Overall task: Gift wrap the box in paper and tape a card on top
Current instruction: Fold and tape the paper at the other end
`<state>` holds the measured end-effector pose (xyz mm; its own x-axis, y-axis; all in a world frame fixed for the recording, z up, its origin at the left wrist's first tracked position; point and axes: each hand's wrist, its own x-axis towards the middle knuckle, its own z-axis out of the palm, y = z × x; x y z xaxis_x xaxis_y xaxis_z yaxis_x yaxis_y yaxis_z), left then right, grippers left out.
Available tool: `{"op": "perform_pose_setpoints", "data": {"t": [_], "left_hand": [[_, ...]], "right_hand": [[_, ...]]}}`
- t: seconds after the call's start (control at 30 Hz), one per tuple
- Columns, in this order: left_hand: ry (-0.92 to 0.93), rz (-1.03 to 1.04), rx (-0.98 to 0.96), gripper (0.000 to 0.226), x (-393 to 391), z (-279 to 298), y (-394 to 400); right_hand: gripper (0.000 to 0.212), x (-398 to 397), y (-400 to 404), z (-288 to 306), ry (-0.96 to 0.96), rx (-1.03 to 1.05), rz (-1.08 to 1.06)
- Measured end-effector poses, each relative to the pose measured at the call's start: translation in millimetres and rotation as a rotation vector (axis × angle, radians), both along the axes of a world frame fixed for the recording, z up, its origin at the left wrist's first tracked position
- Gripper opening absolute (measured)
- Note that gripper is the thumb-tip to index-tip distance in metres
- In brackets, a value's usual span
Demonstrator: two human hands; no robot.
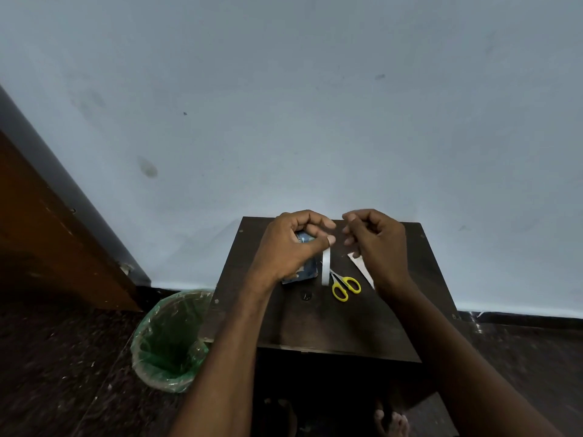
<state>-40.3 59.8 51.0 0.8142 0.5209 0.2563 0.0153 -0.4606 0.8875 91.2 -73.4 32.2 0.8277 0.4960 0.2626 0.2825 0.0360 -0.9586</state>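
While the left hand [295,244] is pinching a hanging tape strip [326,268], the right hand [373,244] is hovering curled, seemingly holding nothing. Wrapped box [304,269] is lying under the left hand, card [362,268] beneath the right; taping is apparently pending.
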Motion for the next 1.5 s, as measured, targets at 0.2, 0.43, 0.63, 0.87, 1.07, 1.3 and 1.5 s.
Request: {"op": "perform_pose_setpoints", "data": {"t": [0.2,0.43,0.63,0.87,1.07,1.3,1.5], "left_hand": [[-0.008,0.016,-0.021,0.022,-1.4,2.2,-0.2],[-0.023,0.029,-0.012,0.027,-1.0,1.1,-2.8],[-0.037,0.038,-0.01,0.027,0.3,0.6,-2.6],[-0.046,0.033,-0.014,0.027,1.2,-2.1,-1.6],[-0.052,0.049,0.011,0.027,1.9,-3.7,-2.2],[-0.063,0.061,0.043,0.028,3.5,-4.0,-1.1],[-0.058,0.07,0.071,0.029,4.5,-3.7,-1.9]], "right_hand": [[0.013,11.9,-15.2,-15.3,-0.338,-0.959,0.214],[0.024,-9.1,-8.2,-29.4,-0.515,-1.068,0.117],[0.032,-17.3,-5.6,-26.9,-0.595,-1.118,0.129],[0.025,-6.4,-15.0,-22.3,-0.629,-1.046,0.013],[0.032,22.9,-21.9,-11.8,-0.379,-0.726,0.041],[0.031,37.7,-44.1,16.7,-0.263,-0.537,0.255],[0.032,30.0,-44.5,26.2,-0.205,-0.502,0.322]]}}
